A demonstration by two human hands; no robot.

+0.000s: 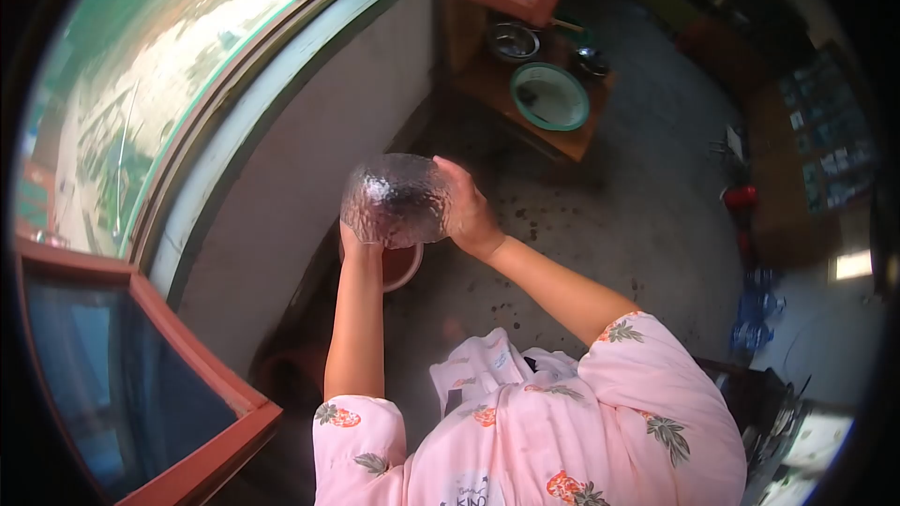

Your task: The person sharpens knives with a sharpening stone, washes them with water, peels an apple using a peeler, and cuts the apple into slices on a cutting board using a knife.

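A clear bowl (398,201) with a rippled, hammered-looking surface is held up in front of me between both hands. My right hand (475,214) is wrapped against its right side, with the thumb and fingers along the wall. At the lower left edge, my left hand (354,240) grips it from beneath, and most of its fingers are hidden by the bowl. Below on the floor, partly covered by the bowl and my left wrist, is a round reddish tub (403,268) with a pale rim.
An open window with red-framed panes (202,347) is on my left, above a pale wall (281,141). Ahead, a wooden table (511,112) bears a green-rimmed basin (551,98) and a metal bowl (513,40). Large blue water bottles (756,309) stand at the right.
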